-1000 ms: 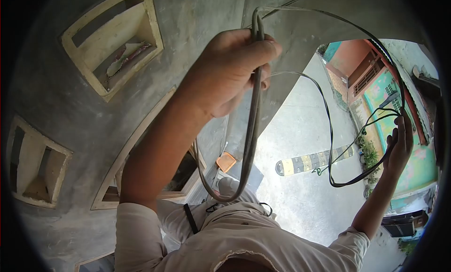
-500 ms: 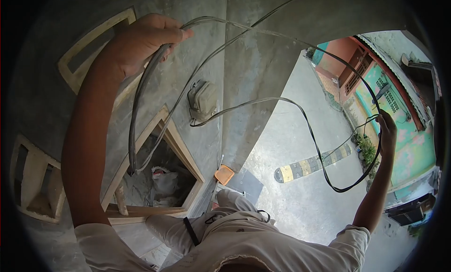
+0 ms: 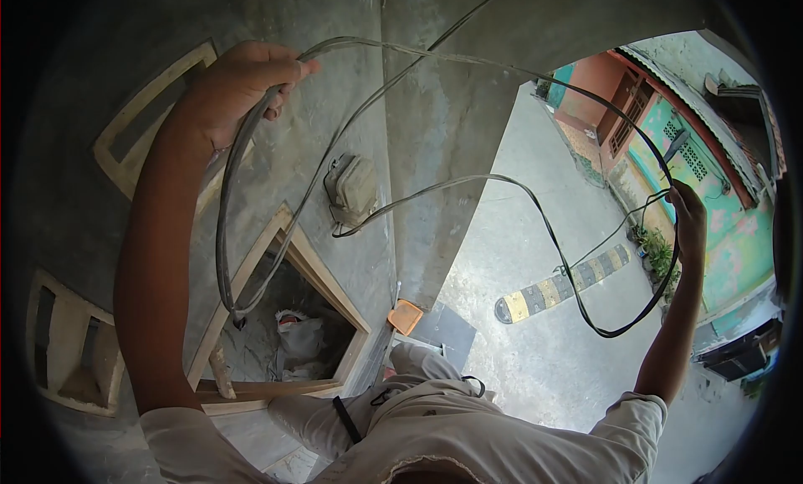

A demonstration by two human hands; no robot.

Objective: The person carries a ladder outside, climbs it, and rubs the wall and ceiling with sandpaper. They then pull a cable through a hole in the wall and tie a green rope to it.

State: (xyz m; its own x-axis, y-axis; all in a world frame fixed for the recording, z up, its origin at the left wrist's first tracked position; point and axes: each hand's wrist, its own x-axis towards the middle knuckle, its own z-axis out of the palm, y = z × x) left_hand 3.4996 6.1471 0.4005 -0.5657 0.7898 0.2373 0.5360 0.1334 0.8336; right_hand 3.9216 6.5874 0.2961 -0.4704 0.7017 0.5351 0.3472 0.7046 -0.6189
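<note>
A dark cable (image 3: 360, 120) loops in wide curves between my two raised hands. My left hand (image 3: 255, 78), at the upper left, is closed around a bundled part of it, and a bend of the cable hangs below that hand. On the right, my right hand (image 3: 688, 212) grips the other side of the loop; its fingers are partly hidden. One strand runs up past the top edge, and another reaches a grey meter box (image 3: 353, 189) on the wall. Below my right hand the loop sags over the paving.
A wooden window frame (image 3: 355, 342) opens in the grey wall at lower left, with a white sack (image 3: 299, 338) inside. An orange tray (image 3: 406, 317) lies by the wall corner. A black-and-yellow speed bump (image 3: 560, 287) crosses the paving. A green house (image 3: 736, 258) stands at right.
My left hand has shifted slightly left and down with the cable, and its hanging bend has swung left and opened wider. My right hand keeps its hold, slightly higher in view.
</note>
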